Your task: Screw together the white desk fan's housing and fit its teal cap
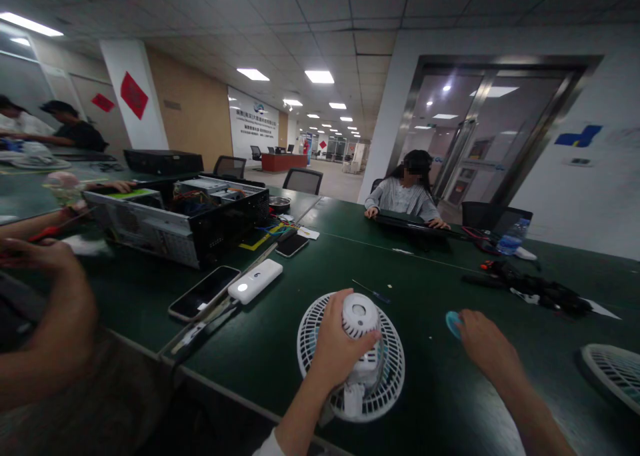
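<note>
— Left hand?
— Curled around the motor housing of a white desk fan, grille-down on the green table.
— Right hand?
— Partly open, fingertips at a teal disc; grip unclear.

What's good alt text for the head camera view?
A person's left hand grips the white motor housing of a small desk fan, its round white grille flat on a dark green table; the right hand touches a small teal disc. A co-worker's hand shows at left, near an open desktop computer case.
</note>
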Action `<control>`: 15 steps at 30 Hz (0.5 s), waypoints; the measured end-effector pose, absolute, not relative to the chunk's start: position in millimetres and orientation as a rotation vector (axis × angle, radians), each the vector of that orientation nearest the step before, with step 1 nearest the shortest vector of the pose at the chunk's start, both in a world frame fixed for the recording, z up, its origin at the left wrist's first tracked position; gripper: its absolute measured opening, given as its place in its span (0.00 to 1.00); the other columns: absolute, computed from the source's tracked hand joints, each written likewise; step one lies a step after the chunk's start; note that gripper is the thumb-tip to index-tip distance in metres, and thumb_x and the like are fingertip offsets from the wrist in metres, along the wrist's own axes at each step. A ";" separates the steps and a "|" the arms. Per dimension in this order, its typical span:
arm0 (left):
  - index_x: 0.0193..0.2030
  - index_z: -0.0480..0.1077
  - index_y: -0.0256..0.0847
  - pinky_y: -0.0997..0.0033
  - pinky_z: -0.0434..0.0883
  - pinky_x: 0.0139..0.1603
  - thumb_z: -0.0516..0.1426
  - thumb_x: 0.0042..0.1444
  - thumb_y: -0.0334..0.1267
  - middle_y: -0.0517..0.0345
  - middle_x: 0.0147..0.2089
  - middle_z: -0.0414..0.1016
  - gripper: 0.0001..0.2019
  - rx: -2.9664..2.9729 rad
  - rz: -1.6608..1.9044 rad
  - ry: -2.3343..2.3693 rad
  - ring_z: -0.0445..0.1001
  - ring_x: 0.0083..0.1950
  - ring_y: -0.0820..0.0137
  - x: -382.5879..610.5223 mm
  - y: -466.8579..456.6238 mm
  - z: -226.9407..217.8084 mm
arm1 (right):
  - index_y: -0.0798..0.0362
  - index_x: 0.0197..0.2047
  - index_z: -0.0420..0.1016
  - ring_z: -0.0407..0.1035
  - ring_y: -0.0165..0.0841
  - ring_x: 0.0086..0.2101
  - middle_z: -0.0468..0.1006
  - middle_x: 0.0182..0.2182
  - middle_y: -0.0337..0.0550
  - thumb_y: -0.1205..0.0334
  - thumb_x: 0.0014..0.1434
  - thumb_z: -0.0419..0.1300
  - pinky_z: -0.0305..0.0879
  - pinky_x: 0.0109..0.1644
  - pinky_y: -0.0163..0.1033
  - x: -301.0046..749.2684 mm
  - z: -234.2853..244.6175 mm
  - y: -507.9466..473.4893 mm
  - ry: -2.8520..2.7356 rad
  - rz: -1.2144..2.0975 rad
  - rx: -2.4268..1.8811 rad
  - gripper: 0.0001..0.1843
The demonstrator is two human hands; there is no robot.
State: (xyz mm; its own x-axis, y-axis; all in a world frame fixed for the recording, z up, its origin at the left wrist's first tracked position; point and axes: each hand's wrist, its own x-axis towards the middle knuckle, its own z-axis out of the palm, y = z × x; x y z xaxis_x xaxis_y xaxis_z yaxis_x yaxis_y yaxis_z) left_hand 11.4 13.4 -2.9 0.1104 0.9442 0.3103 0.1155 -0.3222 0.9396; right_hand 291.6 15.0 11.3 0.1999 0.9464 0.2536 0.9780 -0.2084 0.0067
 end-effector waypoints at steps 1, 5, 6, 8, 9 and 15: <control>0.56 0.60 0.42 0.55 0.60 0.58 0.63 0.44 0.38 0.49 0.56 0.64 0.30 1.591 1.306 1.063 0.63 0.58 0.57 11.3 13.6 -3.1 | 0.55 0.34 0.72 0.71 0.41 0.35 0.75 0.34 0.54 0.68 0.59 0.46 0.66 0.40 0.45 277.6 25.8 18.6 -1.912 -0.318 -2.210 0.13; 0.55 0.60 0.42 0.57 0.59 0.59 0.63 0.44 0.37 0.50 0.56 0.64 0.30 1.598 1.344 1.040 0.64 0.57 0.58 12.9 15.2 -5.9 | 0.52 0.43 0.70 0.69 0.35 0.41 0.74 0.41 0.46 0.63 0.61 0.49 0.64 0.46 0.41 211.9 81.0 23.7 -2.139 -0.292 -1.803 0.11; 0.55 0.59 0.42 0.57 0.59 0.59 0.63 0.44 0.35 0.50 0.56 0.64 0.30 1.593 1.357 1.036 0.64 0.57 0.59 13.6 15.6 -6.8 | 0.52 0.43 0.70 0.68 0.35 0.42 0.74 0.41 0.45 0.63 0.61 0.49 0.64 0.47 0.42 195.8 91.1 22.3 -2.175 -0.297 -1.706 0.10; 0.56 0.57 0.41 0.57 0.58 0.60 0.63 0.43 0.33 0.51 0.56 0.64 0.32 1.570 1.369 1.044 0.63 0.58 0.60 15.1 16.0 -7.8 | 0.55 0.40 0.71 0.68 0.36 0.40 0.75 0.38 0.47 0.67 0.60 0.51 0.65 0.45 0.43 167.9 103.8 17.6 -2.226 -0.301 -1.467 0.08; 0.56 0.56 0.41 0.57 0.58 0.60 0.63 0.43 0.33 0.50 0.56 0.64 0.33 1.556 1.370 1.048 0.63 0.58 0.60 15.7 15.9 -7.6 | 0.55 0.40 0.71 0.68 0.36 0.39 0.75 0.37 0.46 0.68 0.59 0.52 0.65 0.44 0.43 156.7 106.4 15.2 -2.262 -0.294 -1.408 0.08; 0.56 0.54 0.44 0.59 0.61 0.58 0.64 0.42 0.32 0.53 0.56 0.64 0.35 1.499 1.394 1.000 0.65 0.57 0.61 16.5 13.6 -3.7 | 0.55 0.36 0.73 0.67 0.36 0.36 0.73 0.34 0.45 0.75 0.56 0.54 0.66 0.40 0.41 126.7 91.8 14.6 -2.502 -0.331 -1.310 0.09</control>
State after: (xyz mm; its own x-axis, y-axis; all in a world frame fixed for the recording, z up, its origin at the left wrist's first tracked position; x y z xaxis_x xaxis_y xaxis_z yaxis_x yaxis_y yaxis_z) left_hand 16.5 13.6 -3.7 0.0644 0.9415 0.3307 0.0116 -0.3321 0.9432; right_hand 126.7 14.6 91.8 -0.5407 0.7588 0.3631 0.8272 0.5582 0.0653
